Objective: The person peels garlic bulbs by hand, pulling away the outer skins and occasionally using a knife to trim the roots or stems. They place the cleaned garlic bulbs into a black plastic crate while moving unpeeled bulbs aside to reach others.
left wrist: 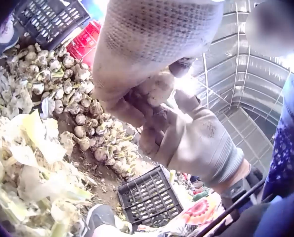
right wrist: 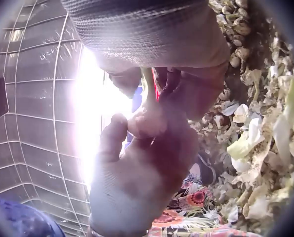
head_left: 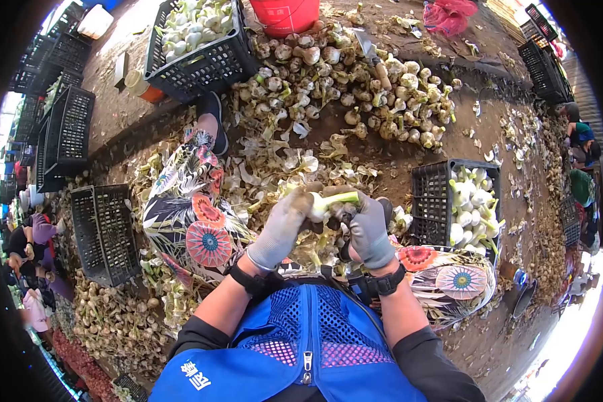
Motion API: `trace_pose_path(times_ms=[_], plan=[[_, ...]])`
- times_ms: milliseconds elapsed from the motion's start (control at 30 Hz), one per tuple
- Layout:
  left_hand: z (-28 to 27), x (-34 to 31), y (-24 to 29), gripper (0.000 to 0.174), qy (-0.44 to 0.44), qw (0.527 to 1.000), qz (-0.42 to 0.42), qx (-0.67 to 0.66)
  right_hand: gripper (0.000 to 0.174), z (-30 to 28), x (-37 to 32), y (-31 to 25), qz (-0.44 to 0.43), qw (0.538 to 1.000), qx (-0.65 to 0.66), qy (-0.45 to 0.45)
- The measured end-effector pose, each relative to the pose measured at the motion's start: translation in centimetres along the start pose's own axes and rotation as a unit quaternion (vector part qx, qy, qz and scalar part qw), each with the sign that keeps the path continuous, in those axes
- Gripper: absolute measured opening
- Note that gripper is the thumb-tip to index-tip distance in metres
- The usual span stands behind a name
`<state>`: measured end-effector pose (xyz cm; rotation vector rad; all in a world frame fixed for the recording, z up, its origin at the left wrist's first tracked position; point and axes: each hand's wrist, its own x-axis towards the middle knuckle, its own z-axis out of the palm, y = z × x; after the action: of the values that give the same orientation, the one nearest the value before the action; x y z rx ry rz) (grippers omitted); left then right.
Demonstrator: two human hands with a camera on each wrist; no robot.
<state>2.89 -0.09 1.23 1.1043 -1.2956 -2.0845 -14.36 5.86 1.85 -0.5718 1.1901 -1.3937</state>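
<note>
Both hands wear pale knit gloves with dirty fingers, and they meet over my lap around one garlic bulb (head_left: 319,208). My left hand (head_left: 283,224) grips the round white end, its fingers curled about it. The green stem (head_left: 344,197) points right, toward my right hand (head_left: 370,231), whose fingers are curled at the stem. In the right wrist view the stem (right wrist: 148,86) runs up between the right hand's dark fingertips, with the left hand (right wrist: 142,182) below. In the left wrist view the bulb (left wrist: 157,89) is partly covered by fingers. I cannot tell whether the right hand also holds a small tool.
Untrimmed garlic (head_left: 409,100) lies heaped ahead, with a wooden-handled trowel (head_left: 380,70) on it. A crate of cleaned garlic (head_left: 474,208) stands at right, a fuller crate (head_left: 201,57) ahead left beside a red bucket (head_left: 287,15). Another black crate (head_left: 105,234) is at left. Peelings (left wrist: 33,173) cover the ground.
</note>
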Motion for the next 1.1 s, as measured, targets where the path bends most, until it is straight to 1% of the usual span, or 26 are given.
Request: trace_pose_path(times_ms=[67, 100, 133, 200, 233, 267, 333, 367, 400, 433, 467, 500, 533, 600, 633, 667, 733, 767, 800, 867, 900, 933, 1000, 1033, 1067, 1100], plan=[[-0.4, -0.1, -0.1, 0.055, -0.019, 0.971, -0.061, -0.232, 0.045, -0.1, -0.2, -1.0, 0.083, 0.993, -0.067, -0.045], [-0.7, -0.2, -0.2, 0.055, -0.019, 0.970, -0.061, -0.233, 0.047, -0.7, -0.1, -0.4, 0.052, 0.990, -0.118, -0.061], [-1.2, -0.3, -0.2, 0.055, -0.040, 0.966, -0.113, -0.230, 0.047, -0.9, 0.0, -0.4, 0.054, 0.990, -0.119, -0.062], [-2.0, -0.3, -0.3, 0.055, -0.082, 0.947, -0.215, -0.223, 0.047, -1.0, 0.2, -0.2, -0.048, 0.971, -0.210, -0.102], [-1.6, -0.8, 1.2, 0.051, -0.089, 0.939, -0.225, -0.243, 0.041, -1.3, 0.4, 0.8, -0.134, 0.956, -0.240, -0.101], [-1.2, -0.8, 1.6, 0.051, -0.088, 0.939, -0.226, -0.243, 0.041, -1.1, 0.7, 0.9, -0.132, 0.956, -0.240, -0.102], [-0.7, -0.8, 2.1, 0.049, -0.128, 0.924, -0.271, -0.236, 0.036, -0.6, 1.2, 1.0, -0.313, 0.866, -0.379, -0.094], [-0.9, -0.7, 2.6, 0.049, -0.158, 0.947, -0.233, -0.158, 0.036, -0.6, 1.0, 1.0, -0.313, 0.866, -0.378, -0.094], [-0.4, -0.8, 3.1, 0.049, -0.157, 0.947, -0.233, -0.158, 0.038, -0.5, 0.8, 0.8, -0.233, 0.927, -0.283, -0.073], [0.6, -0.9, 3.8, 0.049, -0.124, 0.944, -0.228, -0.205, 0.041, -0.5, 0.5, 0.6, -0.150, 0.970, -0.183, -0.050], [1.1, -0.9, 4.1, 0.049, -0.090, 0.938, -0.220, -0.252, 0.046, -0.5, 0.3, 0.3, -0.064, 0.994, -0.080, -0.027], [0.6, -0.8, 3.2, 0.049, -0.105, 0.946, -0.186, -0.245, 0.047, -1.3, 0.1, -0.4, 0.045, 0.997, 0.016, -0.054], [0.9, -0.6, 3.1, 0.049, -0.105, 0.946, -0.186, -0.246, 0.042, -1.2, -0.3, -0.4, -0.017, 0.984, 0.129, -0.120], [1.9, -0.3, 2.6, 0.050, -0.016, 0.949, -0.155, -0.273, 0.036, -2.2, -0.6, 1.6, 0.047, 0.994, -0.058, -0.080], [1.4, 0.2, 0.4, 0.047, -0.024, 0.945, -0.131, -0.300, 0.035, -2.0, -0.7, 1.6, 0.084, 0.993, -0.014, -0.079], [1.0, 0.4, -0.6, 0.047, -0.025, 0.945, -0.132, -0.299, 0.035, -1.9, -0.7, 1.7, 0.084, 0.993, -0.014, -0.078], [0.6, 0.4, -0.8, 0.042, 0.064, 0.981, -0.051, -0.177, 0.030, -1.8, -0.4, 2.0, 0.034, 0.997, -0.059, -0.037], [1.6, -0.1, 0.8, 0.036, 0.163, 0.984, -0.019, -0.067, 0.027, -2.7, -0.2, 3.1, -0.066, 0.976, -0.206, -0.013], [1.2, -0.1, 0.7, 0.036, 0.163, 0.984, -0.018, -0.066, 0.027, -3.7, -0.1, 3.2, -0.066, 0.976, -0.206, -0.013], [0.4, -0.3, 1.2, 0.033, 0.164, 0.982, 0.089, -0.012, 0.027, -4.5, 0.1, 2.6, -0.160, 0.948, -0.272, -0.049], [0.8, -1.2, 1.4, 0.032, 0.162, 0.980, 0.114, -0.025, 0.029, -4.1, 0.4, 4.3, 0.013, 0.988, 0.092, 0.119], [1.2, -2.2, 2.4, 0.032, 0.161, 0.980, 0.114, -0.025, 0.029, -4.4, 0.4, 4.1, 0.013, 0.988, 0.092, 0.121], [1.1, -3.9, 3.9, 0.032, 0.058, 0.994, 0.088, 0.022, 0.027, -5.2, 0.4, 3.2, 0.151, 0.949, 0.213, 0.178], [0.1, -4.2, 4.4, 0.031, 0.022, 0.999, 0.015, 0.044, 0.027, -5.3, 0.2, 2.7, 0.125, 0.957, 0.217, 0.148], [-0.7, -4.0, 4.1, 0.031, 0.023, 0.999, 0.016, 0.045, 0.027, -5.4, 0.2, 2.8, 0.125, 0.957, 0.218, 0.147], [-1.5, -3.4, 3.0, 0.036, 0.040, 0.943, 0.065, 0.325, 0.029, -5.6, 0.3, 3.4, 0.112, 0.958, 0.225, 0.140]])
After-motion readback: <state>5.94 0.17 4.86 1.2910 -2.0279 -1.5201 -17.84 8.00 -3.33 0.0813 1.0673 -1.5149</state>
